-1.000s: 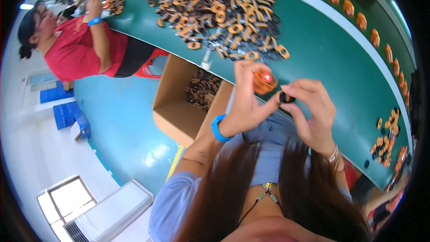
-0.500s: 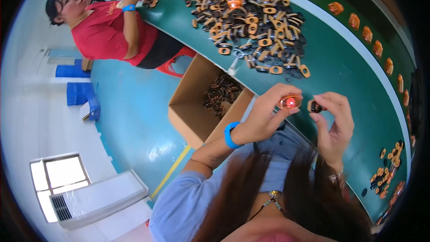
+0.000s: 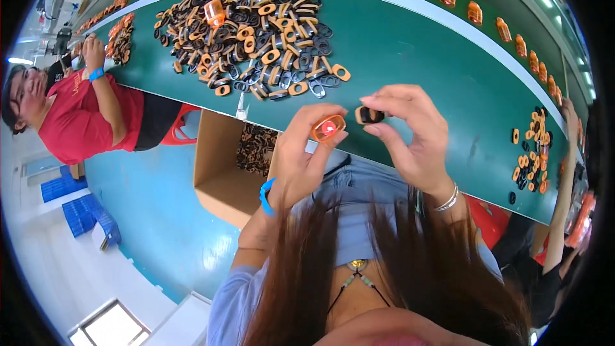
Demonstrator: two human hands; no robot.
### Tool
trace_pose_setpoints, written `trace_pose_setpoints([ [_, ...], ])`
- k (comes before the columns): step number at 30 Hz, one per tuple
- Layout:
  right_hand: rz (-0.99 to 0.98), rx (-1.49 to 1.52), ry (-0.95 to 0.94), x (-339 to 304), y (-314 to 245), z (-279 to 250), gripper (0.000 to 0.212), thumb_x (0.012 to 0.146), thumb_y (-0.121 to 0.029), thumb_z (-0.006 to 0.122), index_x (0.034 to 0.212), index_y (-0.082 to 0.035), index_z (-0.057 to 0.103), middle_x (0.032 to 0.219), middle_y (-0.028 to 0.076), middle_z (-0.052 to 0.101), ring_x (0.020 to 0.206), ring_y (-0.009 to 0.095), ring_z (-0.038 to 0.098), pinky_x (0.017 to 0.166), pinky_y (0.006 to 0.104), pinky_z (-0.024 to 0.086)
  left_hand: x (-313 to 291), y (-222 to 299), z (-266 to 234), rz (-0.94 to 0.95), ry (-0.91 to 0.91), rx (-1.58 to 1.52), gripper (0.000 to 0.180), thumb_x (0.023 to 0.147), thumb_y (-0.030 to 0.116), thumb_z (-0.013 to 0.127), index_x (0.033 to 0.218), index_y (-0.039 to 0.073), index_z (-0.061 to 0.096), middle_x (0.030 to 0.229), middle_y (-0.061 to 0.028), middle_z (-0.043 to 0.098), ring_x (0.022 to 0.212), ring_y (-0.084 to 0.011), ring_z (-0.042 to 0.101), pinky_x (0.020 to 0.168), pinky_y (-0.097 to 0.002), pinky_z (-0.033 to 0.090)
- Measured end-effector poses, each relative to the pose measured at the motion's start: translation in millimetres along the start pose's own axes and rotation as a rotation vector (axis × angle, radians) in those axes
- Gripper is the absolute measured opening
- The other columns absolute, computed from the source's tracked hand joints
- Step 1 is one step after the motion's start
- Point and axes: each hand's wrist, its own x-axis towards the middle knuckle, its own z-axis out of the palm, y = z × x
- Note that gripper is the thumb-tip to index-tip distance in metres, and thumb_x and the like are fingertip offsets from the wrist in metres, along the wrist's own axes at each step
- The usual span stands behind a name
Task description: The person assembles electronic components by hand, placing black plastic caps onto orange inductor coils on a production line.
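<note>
Work in hand, head view: both hands are raised over the near edge of the green surface (image 3: 397,45), one piece in each. The left grip (image 3: 301,151) is closed on a translucent orange piece (image 3: 328,128), fingers and thumb at its sides; its oval end, with a red round spot in the middle, faces up toward me. The right grip (image 3: 415,129) pinches a black-and-tan oval part (image 3: 369,115) between thumb and fingertips, a little above and to the right of the orange piece. I read the two pieces as near each other but apart (the fisheye makes depth hard to judge).

Step, my judgement: offering the oval part up to the orange piece, not yet joined. From where I sit, the next move calls for a steady left hand and a small turn of the right wrist, so that the two ovals line up before any contact. Pressing while they are skewed could jam the part or slip it from the pinch.

Around the hands: a large heap of similar oval parts (image 3: 272,56) lies ahead and to the left, with an orange container (image 3: 214,13) on top. A smaller cluster of parts (image 3: 530,154) lies at the far right. An open cardboard box (image 3: 214,144) stands below the edge, more small parts inside. To the left, a co-worker in a red shirt (image 3: 83,115) has a hand raised (what it holds, I cannot tell).
</note>
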Motion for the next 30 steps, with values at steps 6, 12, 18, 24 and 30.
trace_pose_setpoints([
  [6, -0.060, -0.003, -0.035, -2, 4, 9, 0.029, 0.073, 0.002, 0.072, 0.102, -0.001, 0.067, 0.098, 0.012, 0.062, 0.084, 0.022, 0.063, 0.072, 0.0301, 0.053, -1, -5, -4, 0.034, 0.012, 0.024, 0.028, 0.084, 0.001, 0.064, 0.111, 0.000, 0.058, 0.104, -0.0137, 0.062, 0.095, -0.0257, 0.062, 0.082, -0.0319, 0.049],
  [12, -0.194, -0.139, -0.050, -2, -1, 16, 0.031, 0.069, 0.004, 0.072, 0.099, -0.003, 0.067, 0.095, 0.010, 0.062, 0.085, 0.024, 0.061, 0.068, 0.0309, 0.051, 1, -10, -3, 0.116, -0.011, 0.057, 0.029, 0.081, -0.005, 0.060, 0.110, -0.001, 0.058, 0.105, -0.0151, 0.061, 0.094, -0.0284, 0.062, 0.081, -0.0330, 0.049],
  [18, -0.269, -0.136, -0.095, -3, 3, 23, 0.034, 0.064, 0.001, 0.073, 0.097, -0.005, 0.068, 0.094, 0.008, 0.062, 0.085, 0.025, 0.060, 0.067, 0.0316, 0.049, -1, -3, -4, 0.113, -0.041, 0.120, 0.037, 0.073, -0.015, 0.051, 0.107, -0.002, 0.058, 0.102, -0.0163, 0.060, 0.090, -0.0305, 0.061, 0.078, -0.0343, 0.050],
  [24, -0.293, -0.094, -0.129, -2, -3, 24, 0.032, 0.063, 0.001, 0.073, 0.095, -0.004, 0.068, 0.094, 0.009, 0.062, 0.085, 0.026, 0.060, 0.069, 0.0331, 0.049, -7, 0, -7, 0.108, -0.062, 0.132, 0.037, 0.071, -0.015, 0.052, 0.105, -0.003, 0.058, 0.099, -0.0165, 0.060, 0.088, -0.0315, 0.060, 0.076, -0.0353, 0.050],
  [30, -0.165, -0.078, -0.135, 4, -1, 24, 0.030, 0.066, 0.006, 0.072, 0.094, -0.001, 0.066, 0.092, 0.011, 0.063, 0.083, 0.025, 0.061, 0.070, 0.0316, 0.051, 0, 0, -8, 0.095, -0.089, 0.167, 0.039, 0.072, -0.012, 0.057, 0.109, -0.002, 0.056, 0.099, -0.0173, 0.060, 0.088, -0.0345, 0.060, 0.076, -0.0373, 0.049],
])
